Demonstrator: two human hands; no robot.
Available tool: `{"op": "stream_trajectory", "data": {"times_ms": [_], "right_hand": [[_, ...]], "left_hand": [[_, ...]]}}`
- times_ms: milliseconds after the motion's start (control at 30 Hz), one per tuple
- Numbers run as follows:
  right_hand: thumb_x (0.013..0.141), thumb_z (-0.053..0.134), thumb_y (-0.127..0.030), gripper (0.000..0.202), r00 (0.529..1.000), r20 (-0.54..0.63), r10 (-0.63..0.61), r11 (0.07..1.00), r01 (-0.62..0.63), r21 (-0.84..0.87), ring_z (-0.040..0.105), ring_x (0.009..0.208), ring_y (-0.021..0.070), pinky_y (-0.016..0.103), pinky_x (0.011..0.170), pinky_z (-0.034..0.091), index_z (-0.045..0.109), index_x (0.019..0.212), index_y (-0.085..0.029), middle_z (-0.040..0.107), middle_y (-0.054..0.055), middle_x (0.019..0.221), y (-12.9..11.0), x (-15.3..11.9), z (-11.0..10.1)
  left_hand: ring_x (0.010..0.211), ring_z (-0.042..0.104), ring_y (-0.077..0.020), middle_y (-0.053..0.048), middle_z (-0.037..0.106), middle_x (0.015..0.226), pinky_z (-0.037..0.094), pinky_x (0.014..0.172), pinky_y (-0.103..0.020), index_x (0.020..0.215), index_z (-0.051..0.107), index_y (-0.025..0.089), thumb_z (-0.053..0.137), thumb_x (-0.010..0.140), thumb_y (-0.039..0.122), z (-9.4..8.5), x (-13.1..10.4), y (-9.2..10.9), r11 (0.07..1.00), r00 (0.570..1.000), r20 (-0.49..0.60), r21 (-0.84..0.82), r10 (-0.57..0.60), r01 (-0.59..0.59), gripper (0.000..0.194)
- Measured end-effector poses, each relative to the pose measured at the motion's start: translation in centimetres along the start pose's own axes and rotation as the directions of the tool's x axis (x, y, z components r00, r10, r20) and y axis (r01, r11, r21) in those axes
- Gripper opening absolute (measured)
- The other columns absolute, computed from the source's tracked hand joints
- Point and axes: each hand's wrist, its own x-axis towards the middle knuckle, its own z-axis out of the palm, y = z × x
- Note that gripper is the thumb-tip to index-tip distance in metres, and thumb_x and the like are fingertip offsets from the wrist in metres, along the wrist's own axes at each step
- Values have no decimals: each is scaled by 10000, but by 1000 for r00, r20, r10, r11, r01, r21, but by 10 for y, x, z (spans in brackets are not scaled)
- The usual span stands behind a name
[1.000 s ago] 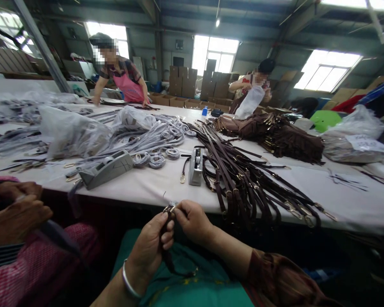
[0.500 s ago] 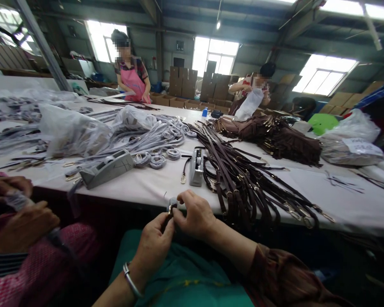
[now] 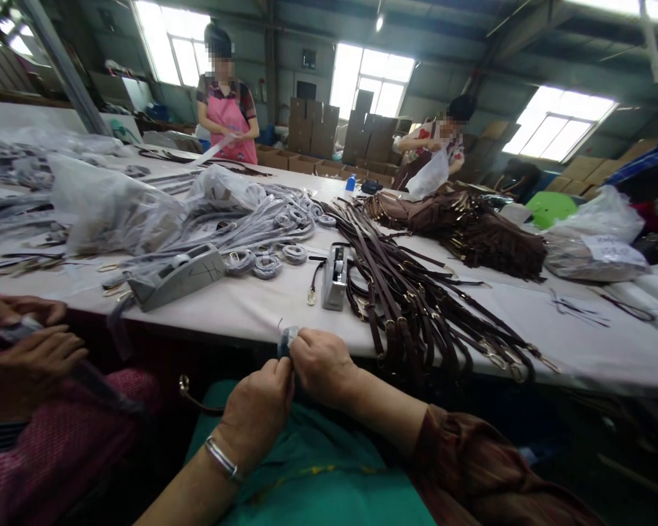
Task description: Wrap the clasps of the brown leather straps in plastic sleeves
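Observation:
My left hand, with a silver bracelet at its wrist, is closed on a dark leather strap. One end of this strap sticks out to the left and carries a gold clasp. Against it, my right hand pinches a greyish translucent plastic wrap around the strap's upper end. Fingers hide most of the wrapped part. Both hands meet just off the table's front edge, above a green apron. On the table beyond stands a grey tape dispenser, next to a pile of dark brown straps.
A second dispenser lies left, near coiled grey-wrapped straps and plastic bags. Brown leather pieces are heaped at right. A co-worker's hands work close at my left. Two people stand across the table.
My hands have drawn together, with the left turned more knuckles-up and the right's fingers closed on the wrap. The strap's clasp end now shows at the left.

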Motion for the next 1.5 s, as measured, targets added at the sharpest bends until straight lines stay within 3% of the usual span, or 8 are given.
{"op": "stream_trajectory", "data": {"times_ms": [167,400,467,600,667,1100,1300,1500], "right_hand": [[879,480,-171,112,992,-107,-74,992,84,95,522,720,201,323,636,393,567,810,-186,611,88,829,6,-9,5],[949,426,-191,172,961,-201,191,848,-59,526,562,746,158,267,695,438,528,810,-204,584,39,796,5,-18,13],[940,434,-190,170,957,-200,208,838,-68,541,559,735,155,265,686,431,522,796,-203,582,35,789,3,-19,11],[887,472,-192,158,982,-170,86,944,-26,328,519,670,167,292,616,378,521,737,-195,584,50,767,-4,-18,6],[861,489,-188,142,991,-130,45,972,-13,236,513,656,173,302,599,358,535,727,-188,597,60,766,-8,-16,7],[785,546,-192,169,838,27,545,563,-390,729,484,602,115,235,599,365,558,618,-169,525,-26,595,47,-10,10],[773,566,-186,152,876,82,476,579,-382,721,491,586,110,227,571,349,605,628,-161,544,-29,582,34,4,-1],[782,561,-204,163,842,56,537,500,-371,783,464,585,106,222,565,354,584,627,-158,513,-36,581,45,16,-23]], "left_hand": [[588,536,-161,-19,605,683,414,549,-260,782,632,197,601,855,423,-4,6,-1,870,974,151,-442,-167,218,239],[429,269,-1,63,455,663,239,380,-120,818,558,157,713,792,399,7,6,1,57,855,464,-871,-233,488,289],[427,265,-12,60,452,655,233,380,-135,829,570,163,674,821,420,6,7,-1,148,857,462,-853,-230,500,277],[587,514,-139,-22,591,692,401,541,-246,771,624,181,591,874,329,0,7,-3,849,967,232,-487,-102,207,184],[728,599,-218,-85,660,778,442,682,-317,768,641,178,538,865,208,-3,9,-3,989,987,159,-146,7,16,145],[873,694,-239,-44,742,970,549,781,-302,1285,601,232,620,853,400,-100,32,-32,998,932,356,-19,62,-59,465],[972,645,-205,-49,701,1043,473,886,-275,1101,685,229,588,906,380,-126,62,15,878,893,155,176,422,-446,265],[824,618,-189,-36,675,885,466,736,-262,1007,647,190,578,893,424,-123,72,50,936,929,199,101,312,-337,270]]}}
